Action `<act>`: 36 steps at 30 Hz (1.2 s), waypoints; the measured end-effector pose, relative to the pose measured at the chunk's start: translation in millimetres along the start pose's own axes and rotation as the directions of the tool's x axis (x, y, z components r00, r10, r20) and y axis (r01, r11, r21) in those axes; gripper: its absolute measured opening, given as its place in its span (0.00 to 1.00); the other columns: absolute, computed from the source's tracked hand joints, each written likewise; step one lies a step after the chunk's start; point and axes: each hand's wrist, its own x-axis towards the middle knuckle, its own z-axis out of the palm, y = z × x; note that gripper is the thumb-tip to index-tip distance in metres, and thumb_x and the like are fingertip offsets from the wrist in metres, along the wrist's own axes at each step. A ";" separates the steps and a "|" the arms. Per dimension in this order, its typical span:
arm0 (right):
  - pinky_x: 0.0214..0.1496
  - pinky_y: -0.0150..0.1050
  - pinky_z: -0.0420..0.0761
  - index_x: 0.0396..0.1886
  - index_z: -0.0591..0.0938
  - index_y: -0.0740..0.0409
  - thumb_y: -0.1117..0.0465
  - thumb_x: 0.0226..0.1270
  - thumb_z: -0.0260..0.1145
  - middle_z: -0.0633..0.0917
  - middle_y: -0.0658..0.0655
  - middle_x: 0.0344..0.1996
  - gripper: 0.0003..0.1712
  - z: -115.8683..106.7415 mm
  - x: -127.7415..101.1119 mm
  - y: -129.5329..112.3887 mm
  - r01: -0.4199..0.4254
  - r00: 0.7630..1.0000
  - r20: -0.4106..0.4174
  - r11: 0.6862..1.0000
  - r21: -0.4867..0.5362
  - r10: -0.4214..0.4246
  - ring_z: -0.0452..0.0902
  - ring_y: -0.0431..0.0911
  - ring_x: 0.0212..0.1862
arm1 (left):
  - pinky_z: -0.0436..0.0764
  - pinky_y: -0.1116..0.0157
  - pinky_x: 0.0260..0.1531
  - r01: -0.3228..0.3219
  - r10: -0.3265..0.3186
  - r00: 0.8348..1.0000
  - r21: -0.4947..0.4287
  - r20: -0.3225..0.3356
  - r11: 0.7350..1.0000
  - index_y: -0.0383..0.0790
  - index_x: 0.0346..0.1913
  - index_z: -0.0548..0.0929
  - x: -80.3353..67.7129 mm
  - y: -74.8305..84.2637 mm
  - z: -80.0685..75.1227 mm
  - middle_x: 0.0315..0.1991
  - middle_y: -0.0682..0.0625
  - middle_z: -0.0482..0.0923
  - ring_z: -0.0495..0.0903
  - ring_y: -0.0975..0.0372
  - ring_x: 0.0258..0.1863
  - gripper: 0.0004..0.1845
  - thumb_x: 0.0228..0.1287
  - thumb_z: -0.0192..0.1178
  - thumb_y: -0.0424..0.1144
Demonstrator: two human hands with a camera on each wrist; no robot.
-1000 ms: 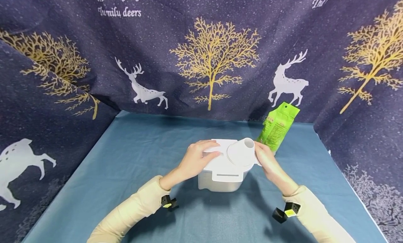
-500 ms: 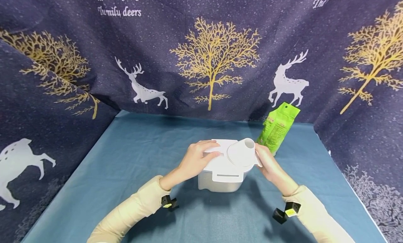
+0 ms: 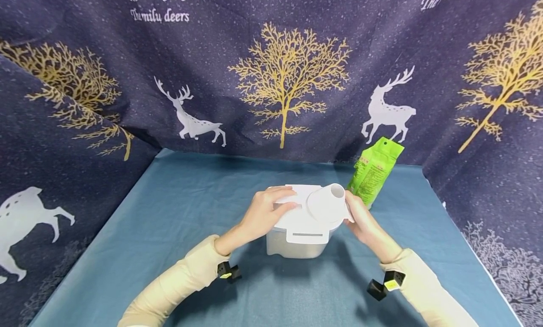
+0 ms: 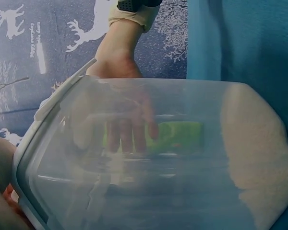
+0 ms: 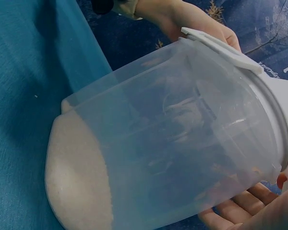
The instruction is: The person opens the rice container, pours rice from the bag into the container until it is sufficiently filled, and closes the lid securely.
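Backdrop: dark navy cloth (image 3: 237, 58) printed with gold trees and white deer, hung on three sides.

Desk (image 3: 178, 214): covered in a teal-blue cloth, creased lightly.

Clear plastic container with a white lid (image 3: 302, 232), mid-desk, directly in front of the person. The wrist views show its translucent wall (image 4: 182, 158) and a layer of white granules (image 5: 79, 177) lying in the bottom. The white lid has a front latch tab and carries a white cone-shaped spout (image 3: 325, 203), tilted up and to the right, its round mouth open.

Green printed foil pouch (image 3: 374, 172): stands upright behind and to the right of the container, near the backdrop, apart from the container.

Left hand (image 3: 264, 215): laid over the left half of the lid, fingers stretched fairly flat across the top, thumb at the lid's near edge. It presses rather than grips.

Right hand (image 3: 361, 217): against the container's right side, just under the spout. The right wrist view shows the palm and fingers (image 5: 240, 208) cupped under the wall, lightly curved around it and holding it.

Both forearms in cream sleeves (image 3: 182, 280); a small black clip with a yellow mark (image 3: 226, 272) sits at each wrist.
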 end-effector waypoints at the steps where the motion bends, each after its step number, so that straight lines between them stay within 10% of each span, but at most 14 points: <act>1: 0.38 0.29 0.72 0.21 0.78 0.41 0.54 0.76 0.41 0.79 0.39 0.19 0.24 -0.3 -0.6 -0.5 -0.002 1.000 0.000 1.000 0.005 0.002 0.74 0.33 0.26 | 0.78 0.56 0.57 0.001 -0.001 1.000 -0.001 0.000 1.000 0.39 0.47 0.87 0.5 0.4 -0.2 0.50 0.45 0.85 0.80 0.55 0.56 0.14 0.60 0.66 0.40; 15: 0.33 0.28 0.67 0.27 0.73 0.44 0.49 0.78 0.39 0.74 0.40 0.19 0.21 0.3 1.7 -0.4 -0.023 1.000 -0.008 0.984 0.174 0.025 0.66 0.34 0.24 | 0.80 0.56 0.53 0.039 -0.041 0.998 -0.054 -0.048 0.998 0.38 0.47 0.87 3.4 3.1 -10.6 0.51 0.44 0.85 0.82 0.55 0.54 0.14 0.59 0.67 0.39; 24: 0.45 0.30 0.75 0.21 0.74 0.41 0.57 0.78 0.38 0.77 0.40 0.22 0.25 0.1 3.9 3.7 0.030 0.998 0.053 0.998 0.059 -0.033 0.74 0.33 0.33 | 0.81 0.57 0.52 0.068 -0.072 0.993 -0.039 -0.098 0.997 0.37 0.48 0.87 6.0 0.3 -16.3 0.48 0.43 0.85 0.83 0.55 0.53 0.15 0.58 0.68 0.38; 36: 0.59 0.35 0.74 0.55 0.71 0.54 0.52 0.77 0.36 0.79 0.37 0.43 0.21 2.7 1.6 2.4 0.017 0.999 0.038 0.997 -0.080 -0.014 0.77 0.27 0.46 | 0.85 0.61 0.42 0.094 -0.105 0.981 -0.078 -0.162 0.993 0.33 0.48 0.86 9.5 -5.7 -24.0 0.46 0.42 0.86 0.84 0.54 0.49 0.15 0.59 0.67 0.37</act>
